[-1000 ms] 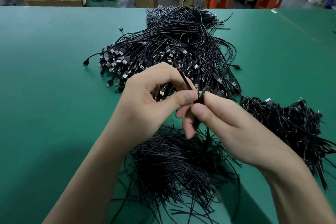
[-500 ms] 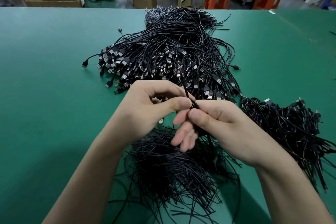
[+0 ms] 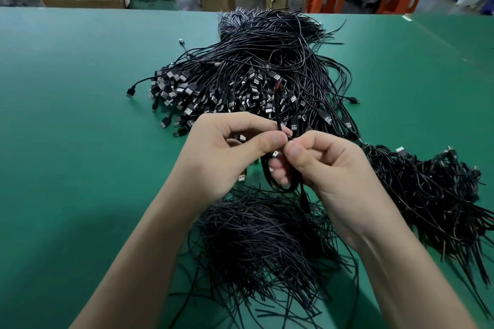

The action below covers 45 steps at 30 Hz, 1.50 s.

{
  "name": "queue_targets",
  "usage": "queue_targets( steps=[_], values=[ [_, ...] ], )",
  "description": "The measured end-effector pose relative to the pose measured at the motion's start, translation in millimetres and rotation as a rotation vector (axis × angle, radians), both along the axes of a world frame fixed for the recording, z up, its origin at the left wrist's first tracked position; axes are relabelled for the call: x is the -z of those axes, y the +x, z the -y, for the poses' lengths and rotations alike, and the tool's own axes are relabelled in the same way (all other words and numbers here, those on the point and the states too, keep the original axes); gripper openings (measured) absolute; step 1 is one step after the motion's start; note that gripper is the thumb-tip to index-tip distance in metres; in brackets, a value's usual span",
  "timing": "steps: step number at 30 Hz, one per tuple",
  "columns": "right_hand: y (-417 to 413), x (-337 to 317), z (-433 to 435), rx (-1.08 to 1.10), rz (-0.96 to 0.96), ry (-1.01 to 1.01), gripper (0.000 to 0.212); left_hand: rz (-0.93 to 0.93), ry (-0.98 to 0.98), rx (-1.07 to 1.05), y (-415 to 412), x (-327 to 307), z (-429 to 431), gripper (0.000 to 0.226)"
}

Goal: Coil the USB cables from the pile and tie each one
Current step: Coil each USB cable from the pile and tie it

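Pinching the coiled cable (image 3: 270,181) at its top with left hand (image 3: 222,157) and right hand (image 3: 328,165), probably to stop the loops springing apart while tying. Holding it above the surface (image 3: 80,141), over the heap of ties (image 3: 262,243) for easy reach, loose pile (image 3: 254,83) beyond, tied bundles (image 3: 433,189) rightward

Matt black plastic-sheathed cables (image 3: 267,61) with shiny metal plugs (image 3: 187,111) lie on a smooth green table (image 3: 66,115)

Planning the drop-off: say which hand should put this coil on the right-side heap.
Right, probably: the right hand pinches the coil and the heap lies beside it; the left hand would have to cross over.
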State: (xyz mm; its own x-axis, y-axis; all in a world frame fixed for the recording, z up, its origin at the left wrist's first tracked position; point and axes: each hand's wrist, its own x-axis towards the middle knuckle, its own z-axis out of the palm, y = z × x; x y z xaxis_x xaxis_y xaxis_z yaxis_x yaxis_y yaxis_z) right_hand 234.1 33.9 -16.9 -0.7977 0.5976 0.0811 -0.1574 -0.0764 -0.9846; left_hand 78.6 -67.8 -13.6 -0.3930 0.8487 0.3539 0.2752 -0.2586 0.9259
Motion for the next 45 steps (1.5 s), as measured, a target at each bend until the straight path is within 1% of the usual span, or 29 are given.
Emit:
queue_targets(
  steps=[2,4,6,8,10,12,14,17,18,20,22,23,26,28,30,34,37,39,41,43,44,45],
  values=[
    [1.3,2.4,-0.5,0.032,0.131,0.139,0.02,0.001,-0.008,-0.027,-2.2,1.1,0.4,0.008],
    [1.9,4.8,0.6,-0.026,0.22,0.184,0.033,0.048,-0.009,-0.058,-3.1,0.1,1.3,0.009],
    [0.8,4.2,6.7,-0.164,0.218,0.096,0.039,0.08,-0.03,-0.089,-1.9,-0.9,1.6,0.009],
    [-1.0,0.4,14.4,-0.268,0.214,0.079,0.035,0.096,-0.033,-0.098,-1.0,-1.1,1.3,0.01],
    [-2.3,-0.6,17.6,-0.291,0.223,0.107,0.032,0.128,-0.037,-0.09,-2.1,0.0,0.4,0.009],
    [-3.1,-0.8,17.8,-0.275,0.239,0.056,0.035,0.151,-0.025,-0.061,-1.3,-0.2,-0.6,0.008],
    [-4.1,-1.9,18.4,-0.245,0.243,0.034,0.032,0.18,-0.011,-0.049,1.9,-1.6,-1.3,0.009],
    [-4.6,-2.3,19.0,-0.232,0.21,-0.013,0.034,0.247,-0.008,-0.023,4.2,-0.2,-2.8,0.014],
    [-3.7,-2.4,18.7,-0.257,0.181,-0.063,0.036,0.249,-0.021,0.024,3.7,0.3,-2.6,0.015],
    [-1.7,-3.7,17.7,-0.338,0.101,-0.179,0.035,0.24,-0.04,0.183,2.2,2.0,-1.1,0.026],
    [0.7,-6.1,16.1,-0.43,0.019,-0.277,0.032,0.271,-0.036,0.326,3.0,2.6,0.8,0.033],
    [1.8,-7.0,15.6,-0.481,-0.015,-0.318,0.031,0.297,-0.025,0.363,3.9,3.0,1.5,0.035],
    [2.2,-7.5,16.3,-0.603,-0.065,-0.382,0.031,0.347,0.004,0.345,5.1,3.8,1.6,0.038],
    [1.4,-6.3,16.6,-0.617,-0.065,-0.368,0.031,0.349,0.021,0.284,5.2,4.6,1.0,0.029],
    [0.8,-5.7,15.7,-0.592,-0.051,-0.34,0.032,0.351,0.05,0.227,6.8,4.2,-0.4,0.017],
    [1.2,-2.7,12.6,-0.471,-0.025,-0.29,0.032,0.348,0.116,0.153,11.8,2.9,-3.9,0.017],
    [0.4,-0.2,9.0,-0.32,0.038,-0.118,0.037,0.307,0.157,0.076,13.8,1.3,-5.7,0.016],
    [-0.8,-0.3,5.6,-0.196,0.128,0.005,0.048,0.22,0.192,-0.005,14.7,0.3,-4.9,0.015],
    [-1.2,3.1,2.1,-0.03,0.28,0.101,0.064,0.041,0.216,-0.111,15.5,0.0,-3.9,0.015],
    [1.1,9.0,0.0,0.152,0.468,0.32,0.068,-0.1,0.225,-0.201,16.8,1.9,-4.1,0.016],
    [1.5,12.0,-1.8,0.175,0.518,0.391,0.069,-0.139,0.231,-0.237,16.9,2.5,-4.5,0.016],
    [1.5,12.1,-1.7,0.146,0.535,0.386,0.072,-0.182,0.244,-0.261,18.0,3.1,-5.1,0.016]
  ],
)
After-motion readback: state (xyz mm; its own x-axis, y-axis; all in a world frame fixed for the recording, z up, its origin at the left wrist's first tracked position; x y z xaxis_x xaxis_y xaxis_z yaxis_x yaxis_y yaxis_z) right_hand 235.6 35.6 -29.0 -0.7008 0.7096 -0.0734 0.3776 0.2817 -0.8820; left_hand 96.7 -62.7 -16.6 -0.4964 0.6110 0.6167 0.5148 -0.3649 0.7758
